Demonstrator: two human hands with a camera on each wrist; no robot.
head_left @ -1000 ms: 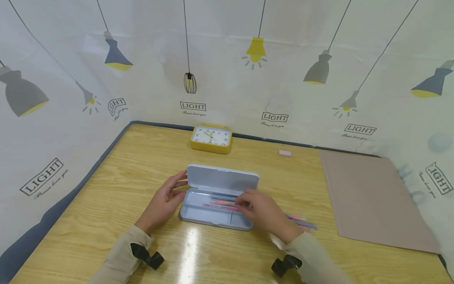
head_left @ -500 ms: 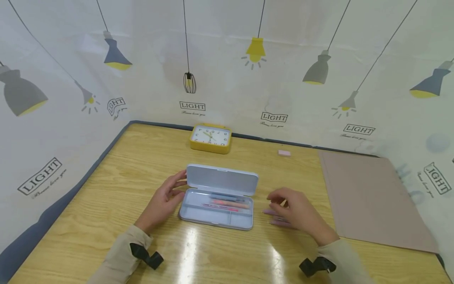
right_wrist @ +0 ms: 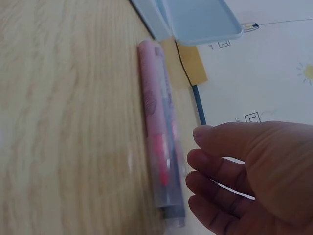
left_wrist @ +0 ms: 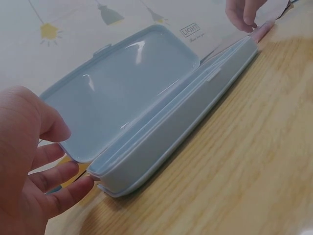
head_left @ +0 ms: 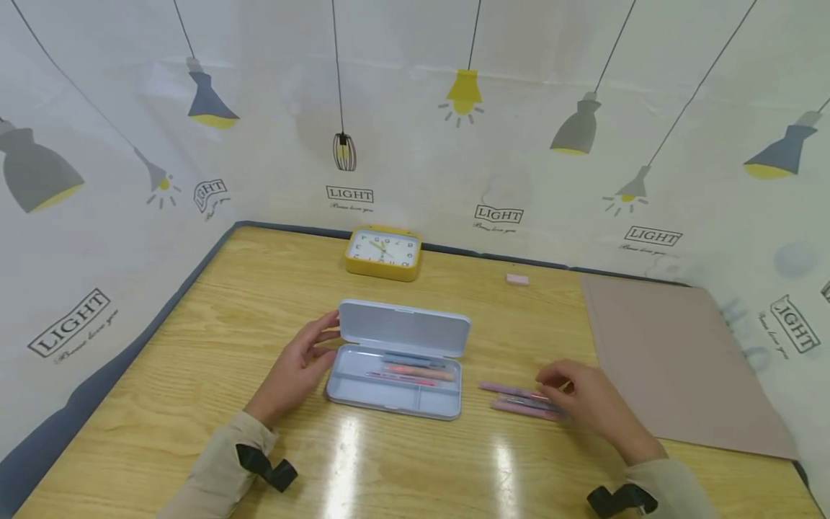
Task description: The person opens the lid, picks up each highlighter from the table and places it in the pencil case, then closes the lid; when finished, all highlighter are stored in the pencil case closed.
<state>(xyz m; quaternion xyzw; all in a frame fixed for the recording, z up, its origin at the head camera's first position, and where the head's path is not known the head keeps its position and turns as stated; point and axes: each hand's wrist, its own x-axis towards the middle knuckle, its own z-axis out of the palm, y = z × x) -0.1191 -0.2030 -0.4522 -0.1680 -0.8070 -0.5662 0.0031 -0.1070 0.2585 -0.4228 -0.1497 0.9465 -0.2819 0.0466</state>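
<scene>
A light-blue pencil case [head_left: 393, 395] lies open with its lid [head_left: 405, 328] raised. Inside it are a blue pen [head_left: 411, 360], a peach-coloured pen [head_left: 420, 372] and a thin pink pen [head_left: 402, 378]. My left hand [head_left: 295, 371] rests against the case's left end, fingers spread loosely along lid and base; its fingertips [left_wrist: 88, 183] touch near the hinge corner. To the right of the case, several pens lie together, among them a pink highlighter [right_wrist: 152, 93] and a lilac pen [head_left: 496, 387]. My right hand [head_left: 593, 404] hovers over their right ends, thumb and fingers apart with nothing between them.
A yellow clock [head_left: 382, 254] stands behind the case by the back edge. A small pink eraser [head_left: 517, 280] lies at the back. The mauve sheet [head_left: 681, 360] covers the table's right side, and a lamp-patterned wall covering [head_left: 415, 144] encloses the back.
My right hand has left the case, where its pens now lie uncovered, and moved right to the loose pens' far ends. My left hand stays at the case.
</scene>
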